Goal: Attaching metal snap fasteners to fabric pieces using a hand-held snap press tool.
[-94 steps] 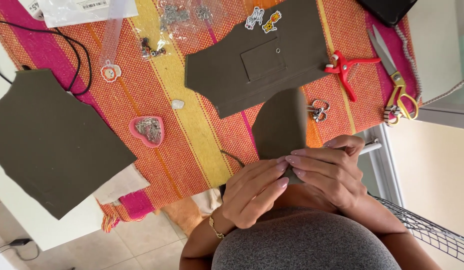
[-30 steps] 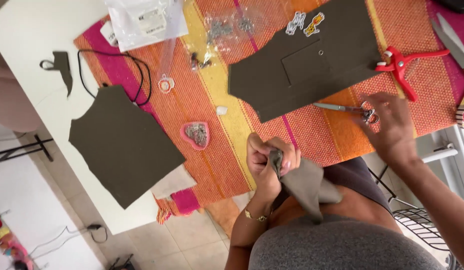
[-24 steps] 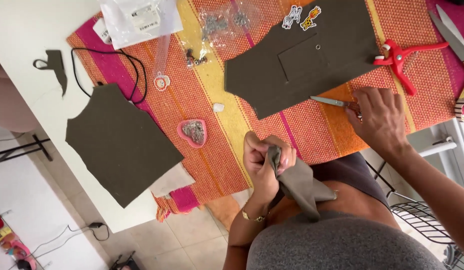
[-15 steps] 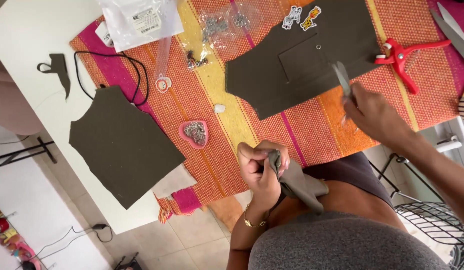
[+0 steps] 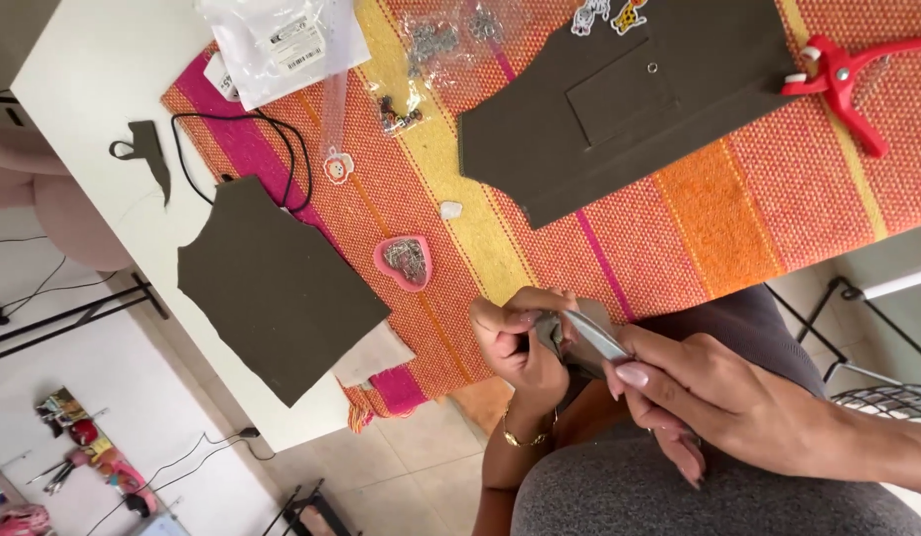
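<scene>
Small piece of dark olive-brown fabric point(image 5: 552, 333): bunched and folded, pinched in the curled fingers of the left hand point(image 5: 515, 342), held in the air just off the near edge of the table, above the lap. Only a small folded edge shows between the fingers; the rest is hidden by the hands.

Small metal scissors point(image 5: 594, 335): slim silver blades, gripped in the right hand point(image 5: 694, 392), handles hidden inside the palm. Blades point up and left, tilted, tips touching the folded edge of the fabric. Cannot tell whether the blades are parted or closed.

Both things sit close together, between the two hands.
</scene>
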